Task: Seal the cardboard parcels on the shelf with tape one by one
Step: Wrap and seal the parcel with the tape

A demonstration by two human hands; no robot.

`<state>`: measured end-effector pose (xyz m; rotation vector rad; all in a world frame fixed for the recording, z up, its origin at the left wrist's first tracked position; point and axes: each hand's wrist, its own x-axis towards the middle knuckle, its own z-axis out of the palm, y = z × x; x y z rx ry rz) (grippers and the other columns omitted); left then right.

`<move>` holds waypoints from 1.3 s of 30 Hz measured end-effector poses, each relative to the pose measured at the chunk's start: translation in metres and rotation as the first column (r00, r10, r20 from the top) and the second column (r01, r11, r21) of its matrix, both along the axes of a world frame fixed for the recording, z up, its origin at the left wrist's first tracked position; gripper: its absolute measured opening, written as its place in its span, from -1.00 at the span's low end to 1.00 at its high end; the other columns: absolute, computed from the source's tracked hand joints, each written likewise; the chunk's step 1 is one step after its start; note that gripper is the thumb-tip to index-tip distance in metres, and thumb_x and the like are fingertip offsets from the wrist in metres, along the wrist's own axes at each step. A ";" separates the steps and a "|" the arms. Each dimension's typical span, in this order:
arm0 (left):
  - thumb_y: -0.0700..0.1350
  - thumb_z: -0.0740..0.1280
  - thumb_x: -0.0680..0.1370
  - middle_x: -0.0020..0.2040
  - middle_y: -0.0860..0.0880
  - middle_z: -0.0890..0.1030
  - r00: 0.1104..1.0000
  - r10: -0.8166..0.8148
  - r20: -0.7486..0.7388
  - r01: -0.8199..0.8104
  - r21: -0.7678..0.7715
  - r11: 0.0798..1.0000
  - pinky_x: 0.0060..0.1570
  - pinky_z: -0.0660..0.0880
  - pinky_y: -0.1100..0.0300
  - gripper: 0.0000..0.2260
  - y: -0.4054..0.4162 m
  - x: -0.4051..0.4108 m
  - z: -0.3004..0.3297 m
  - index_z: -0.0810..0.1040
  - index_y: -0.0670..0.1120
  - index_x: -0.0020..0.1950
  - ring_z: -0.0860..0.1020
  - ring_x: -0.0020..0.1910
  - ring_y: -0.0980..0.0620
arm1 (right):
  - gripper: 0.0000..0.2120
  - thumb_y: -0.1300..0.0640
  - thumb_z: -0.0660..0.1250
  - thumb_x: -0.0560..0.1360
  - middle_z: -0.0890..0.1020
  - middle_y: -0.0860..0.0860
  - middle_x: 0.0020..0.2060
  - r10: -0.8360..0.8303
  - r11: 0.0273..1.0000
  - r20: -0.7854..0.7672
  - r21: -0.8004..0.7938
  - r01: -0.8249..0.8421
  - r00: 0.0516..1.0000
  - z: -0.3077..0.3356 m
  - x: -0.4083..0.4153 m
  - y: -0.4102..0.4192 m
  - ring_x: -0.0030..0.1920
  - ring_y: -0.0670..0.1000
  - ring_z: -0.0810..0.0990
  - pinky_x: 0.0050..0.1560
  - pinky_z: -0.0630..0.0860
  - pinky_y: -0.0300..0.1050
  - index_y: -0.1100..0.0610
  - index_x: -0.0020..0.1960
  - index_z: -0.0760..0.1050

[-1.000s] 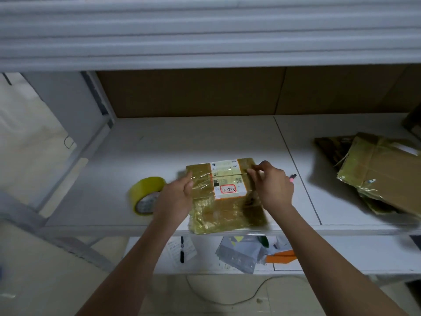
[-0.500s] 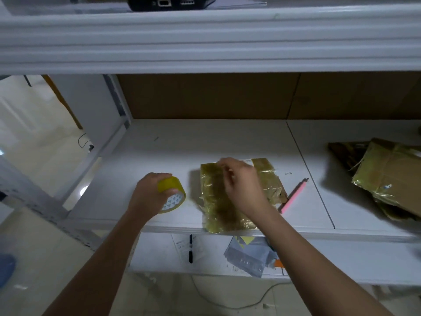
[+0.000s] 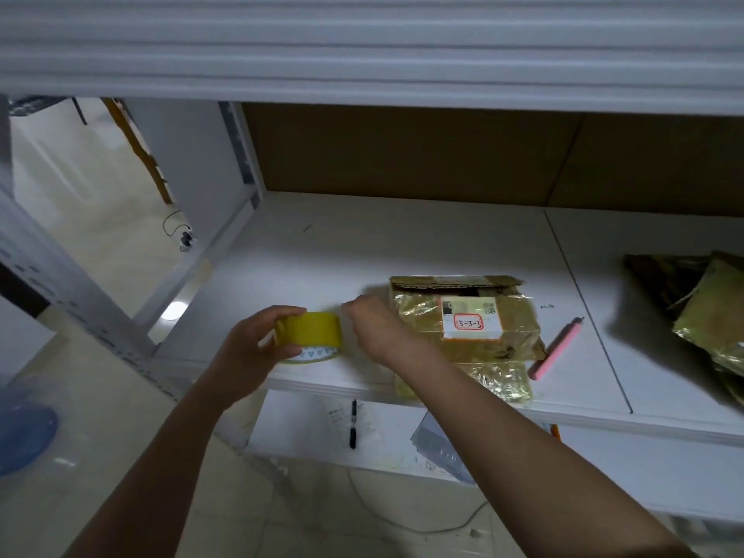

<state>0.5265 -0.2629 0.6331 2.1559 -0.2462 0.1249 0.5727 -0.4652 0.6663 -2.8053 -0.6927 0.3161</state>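
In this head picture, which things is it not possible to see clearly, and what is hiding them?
- Tape end: the right hand covers the spot beside the tape roll; whether its fingers pinch tape is hidden.
- Parcel: small print on its label is too small to read, apart from the handwritten "3-3-3".
- Wrapped parcels at right: cut off by the picture edge.
- Papers on the lower shelf: partly hidden by the shelf board and the right arm.

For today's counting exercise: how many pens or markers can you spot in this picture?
2: a pink pen on the shelf right of the labelled parcel, and a black marker on the lower shelf. Others may be hidden.
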 end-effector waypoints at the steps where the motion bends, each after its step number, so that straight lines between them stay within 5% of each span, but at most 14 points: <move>1: -0.36 0.49 0.41 0.13 0.08 0.58 1.000 0.001 0.001 -0.001 -0.003 1.000 -0.03 0.50 0.43 -0.58 0.001 0.000 0.000 0.54 -0.01 0.18 0.54 0.07 0.27 | -0.74 0.40 0.15 0.53 0.57 0.25 0.15 0.008 0.999 0.022 -0.053 -0.006 1.000 -0.001 0.002 0.001 0.18 0.21 0.53 0.11 0.41 -0.05 0.31 0.16 0.51; 9: -0.37 0.50 0.39 0.13 0.13 0.62 0.999 0.016 -0.050 -0.021 -0.110 0.994 -0.01 0.54 0.32 -0.54 0.012 0.001 -0.010 0.58 0.05 0.16 0.57 0.10 0.20 | -0.69 0.35 0.20 0.56 0.56 0.18 0.22 -0.043 0.995 0.025 -0.094 0.045 0.999 -0.020 0.008 0.003 0.25 0.18 0.52 0.17 0.48 -0.03 0.23 0.28 0.48; 14: -0.50 0.35 0.44 0.05 0.08 0.62 0.984 0.125 -0.126 -0.169 -0.455 0.874 -0.04 0.59 0.25 -0.62 0.054 -0.021 -0.019 0.52 -0.14 0.17 0.59 0.10 0.09 | -0.76 0.40 0.16 0.51 0.55 0.19 0.04 -0.084 0.996 0.004 0.027 0.084 0.996 -0.024 0.010 0.008 0.01 0.20 0.55 -0.18 0.36 -0.07 0.19 0.13 0.36; 17: -0.49 0.31 0.47 0.06 -0.04 0.60 0.970 0.196 -0.143 -0.242 -0.509 0.826 -0.06 0.60 0.25 -0.65 0.073 -0.038 -0.022 0.50 -0.19 0.19 0.59 0.09 0.02 | -0.78 0.38 0.14 0.52 0.55 0.22 0.05 -0.122 0.974 -0.090 0.182 0.137 0.988 -0.030 0.017 0.017 -0.03 0.20 0.56 -0.15 0.50 0.00 0.19 0.13 0.37; 20: -0.48 0.30 0.49 0.11 -0.14 0.57 0.960 0.234 -0.155 -0.281 -0.528 0.802 -0.08 0.60 0.24 -0.65 0.078 -0.048 -0.025 0.46 -0.28 0.25 0.59 0.10 -0.03 | -0.67 0.33 0.18 0.55 0.53 0.21 0.19 -0.145 0.930 -0.245 0.297 0.217 0.959 -0.035 0.018 0.033 0.02 0.11 0.52 -0.17 0.42 -0.18 0.21 0.31 0.40; 24: -0.48 0.31 0.50 0.14 -0.14 0.57 0.947 0.277 -0.163 -0.320 -0.547 0.773 -0.11 0.59 0.26 -0.63 0.081 -0.057 -0.030 0.46 -0.28 0.28 0.60 0.09 0.02 | -0.56 0.35 0.14 0.57 0.48 0.14 0.33 -0.035 0.897 -0.325 0.406 0.173 0.945 -0.042 0.007 0.057 0.29 0.11 0.47 0.10 0.32 -0.33 0.19 0.44 0.34; 30: -0.48 0.31 0.50 0.14 -0.13 0.58 0.947 0.254 -0.196 -0.321 -0.583 0.746 -0.07 0.59 0.21 -0.63 0.086 -0.061 -0.027 0.49 -0.17 0.24 0.59 0.13 -0.02 | -0.45 0.31 0.00 0.62 0.33 0.14 0.41 0.040 0.920 -0.332 0.379 0.095 0.943 -0.056 0.008 0.083 0.41 0.19 0.17 0.45 0.15 0.00 -0.09 0.54 0.18; 35: -0.49 0.32 0.48 0.20 -0.21 0.54 0.948 0.241 -0.210 -0.319 -0.572 0.756 -0.02 0.59 0.15 -0.61 0.085 -0.063 -0.025 0.51 -0.14 0.23 0.59 0.17 -0.05 | -0.57 0.21 0.08 0.64 0.24 0.02 0.10 0.015 0.921 -0.359 0.369 0.127 0.933 -0.074 0.012 0.094 0.25 0.09 0.23 0.41 0.23 -0.03 -0.17 0.37 0.45; 37: -0.49 0.32 0.48 0.21 -0.24 0.53 0.950 0.238 -0.203 -0.312 -0.561 0.767 -0.03 0.60 0.18 -0.61 0.084 -0.065 -0.024 0.51 -0.15 0.23 0.59 0.15 -0.04 | -0.66 0.19 0.14 0.61 0.23 -0.02 0.04 -0.017 0.899 -0.368 0.402 0.175 0.930 -0.077 0.012 0.097 0.18 0.06 0.25 0.37 0.29 -0.01 -0.19 0.08 0.59; 39: -0.48 0.32 0.48 0.20 -0.24 0.53 0.953 0.229 -0.200 -0.302 -0.548 0.780 -0.04 0.60 0.18 -0.61 0.085 -0.067 -0.024 0.51 -0.14 0.22 0.59 0.14 -0.05 | -0.69 0.17 0.19 0.56 0.23 -0.05 0.02 -0.040 0.898 -0.379 0.393 0.199 0.925 -0.076 0.012 0.099 0.09 0.02 0.23 0.33 0.30 -0.01 -0.19 -0.21 0.52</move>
